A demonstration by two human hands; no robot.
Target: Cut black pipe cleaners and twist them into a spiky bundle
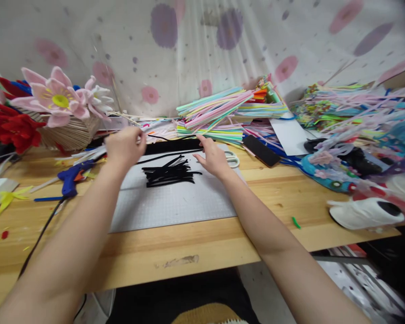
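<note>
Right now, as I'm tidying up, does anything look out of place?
Loose offcuts litter the wooden table: a green scrap on the right, yellow feathery scraps and a red bit on the left. The black fuzzy stems lie in a ragged heap on the grey cutting mat.

Wood table [189,252] in front of me, pale planks w/ a scuff near the front edge. Grey cutting mat [175,202] lies flat at centre. Left of the mat: blue glue gun [72,177], cord trailing off the front, plus yellow scraps [10,198]. Woven basket [67,132] at back left. Behind the mat, stacks of pastel pipe cleaners [219,112]. Scissors [232,158] just right of the mat, black block [261,150] beside them. Green scrap [296,222] & a white shoe-like thing [367,213] at right.
</note>
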